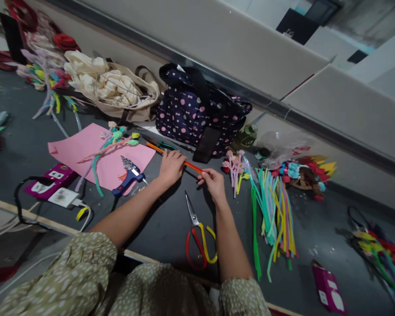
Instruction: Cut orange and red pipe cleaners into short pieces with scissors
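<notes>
A thin bundle of orange pipe cleaners stretches slantwise between my hands, just above the dark table. My left hand is closed over its middle, with the fingertips partly hidden. At the near right end, my right hand pinches the bundle between thumb and fingers. Below the hands lie scissors with one red and one yellow handle, blades parted slightly. A blue glue gun rests left of my left forearm, partly on a pink sheet. Finished-looking pipe cleaner flowers lie on that sheet.
Green, yellow and pastel pipe cleaners lie in a pile at right, beside small pink flowers. A dark patterned bag and a beige bag stand behind. A purple power strip with cables sits left; another purple strip lies front right.
</notes>
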Demonstrator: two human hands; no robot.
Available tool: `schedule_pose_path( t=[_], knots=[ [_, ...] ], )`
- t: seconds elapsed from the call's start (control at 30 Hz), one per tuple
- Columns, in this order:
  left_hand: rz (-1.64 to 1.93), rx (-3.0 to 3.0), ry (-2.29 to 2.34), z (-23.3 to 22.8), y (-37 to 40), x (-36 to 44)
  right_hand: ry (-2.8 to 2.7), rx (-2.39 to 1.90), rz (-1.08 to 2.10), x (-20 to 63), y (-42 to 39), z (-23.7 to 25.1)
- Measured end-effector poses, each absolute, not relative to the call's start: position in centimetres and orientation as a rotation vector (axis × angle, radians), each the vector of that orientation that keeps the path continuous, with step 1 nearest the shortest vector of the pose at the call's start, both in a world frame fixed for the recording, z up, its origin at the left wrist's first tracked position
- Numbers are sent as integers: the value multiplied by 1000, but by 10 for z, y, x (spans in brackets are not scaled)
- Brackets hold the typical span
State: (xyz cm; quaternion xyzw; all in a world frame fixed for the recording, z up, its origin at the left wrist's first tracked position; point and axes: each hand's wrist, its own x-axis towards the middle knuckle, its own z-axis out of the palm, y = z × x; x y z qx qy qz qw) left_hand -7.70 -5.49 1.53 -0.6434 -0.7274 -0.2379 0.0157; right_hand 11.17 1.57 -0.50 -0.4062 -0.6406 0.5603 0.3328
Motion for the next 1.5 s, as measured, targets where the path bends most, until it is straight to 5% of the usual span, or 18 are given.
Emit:
schedule_pose_path(
  t=[0.4, 0.7, 1.5],
  knots=[
    [-734, -1998, -2326, 11, -55, -89, -1620, -1165, 1325, 134, 26, -8],
    [-700, -2046, -2297, 12, -56, -85, -2075, -1121, 573, 135, 5, 6],
    [-865, -2338, -2020, 11, -51, -81, -1854, -1163, 671, 140, 5, -2]
  ],
)
